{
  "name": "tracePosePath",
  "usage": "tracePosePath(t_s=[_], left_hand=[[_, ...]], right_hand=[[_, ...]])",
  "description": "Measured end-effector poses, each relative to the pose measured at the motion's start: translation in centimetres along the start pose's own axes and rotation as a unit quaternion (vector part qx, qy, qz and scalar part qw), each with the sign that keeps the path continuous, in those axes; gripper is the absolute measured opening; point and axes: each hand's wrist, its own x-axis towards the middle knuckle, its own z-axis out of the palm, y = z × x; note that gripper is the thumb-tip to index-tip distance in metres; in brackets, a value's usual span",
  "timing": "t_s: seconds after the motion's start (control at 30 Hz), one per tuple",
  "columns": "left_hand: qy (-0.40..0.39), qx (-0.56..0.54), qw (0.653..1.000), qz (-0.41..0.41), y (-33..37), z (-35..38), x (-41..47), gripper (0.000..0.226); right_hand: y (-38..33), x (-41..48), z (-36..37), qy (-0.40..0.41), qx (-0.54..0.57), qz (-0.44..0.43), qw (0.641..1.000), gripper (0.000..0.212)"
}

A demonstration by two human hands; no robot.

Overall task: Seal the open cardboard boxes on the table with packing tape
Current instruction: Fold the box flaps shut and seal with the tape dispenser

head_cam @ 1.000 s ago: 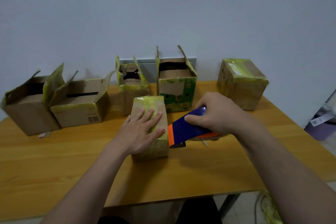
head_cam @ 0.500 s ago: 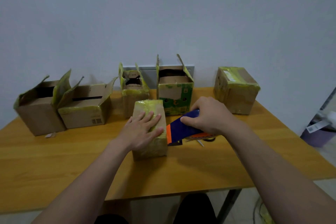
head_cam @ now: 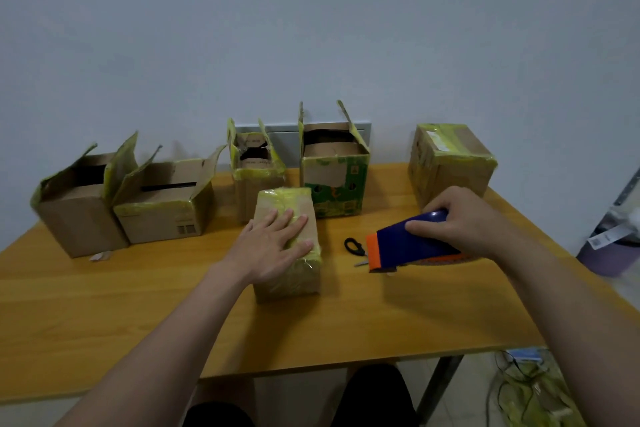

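A small closed cardboard box (head_cam: pixel 294 279) wrapped in yellowish tape stands at the table's middle. My left hand (head_cam: pixel 273 248) lies flat on its top with straight fingers. My right hand (head_cam: pixel 464 222) grips a blue and orange tape dispenser (head_cam: pixel 408 248), held just above the table to the right of that box and apart from it. Along the back stand several open boxes: a plain one (head_cam: pixel 78 204) at far left, a wider one (head_cam: pixel 162 204) beside it, a narrow one (head_cam: pixel 258 170), and a green printed one (head_cam: pixel 334 177). A taped box (head_cam: pixel 450 159) sits at back right.
Black-handled scissors (head_cam: pixel 355 248) lie on the wooden table (head_cam: pixel 138 305) between the small box and the dispenser. A scrap of tape (head_cam: pixel 100 256) lies by the leftmost box. Right of the table stands a purple bin (head_cam: pixel 602 253); tangled tape waste (head_cam: pixel 533 388) lies on the floor.
My right hand has pulled the dispenser away from the small box to the right, uncovering the scissors. My left hand stays flat on the box top. The view has tilted up.
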Motion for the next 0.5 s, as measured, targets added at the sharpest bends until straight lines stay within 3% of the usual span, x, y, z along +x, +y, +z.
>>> tracePosePath(t_s=[0.2, 0.33, 0.43, 0.5], left_hand=[[0.003, -0.089, 0.995, 0.037, -1.4, -0.9, -0.7, 0.071], [-0.035, -0.171, 0.983, 0.05, -3.2, -2.4, -1.9, 0.054], [0.005, -0.185, 0.983, -0.005, -2.7, -2.8, -2.7, 0.046], [0.027, -0.137, 0.987, -0.078, -1.3, -2.5, -3.0, 0.063]], right_hand=[[-1.8, 1.5, 3.3, 0.077, 0.088, -0.038, 0.992, 0.032], [-3.1, 2.8, 4.9, 0.121, 0.18, -0.036, 0.975, 0.031], [-4.3, 3.9, 6.1, 0.132, 0.252, -0.026, 0.958, 0.033], [-5.4, 4.7, 7.1, 0.149, 0.289, -0.015, 0.945, 0.034]])
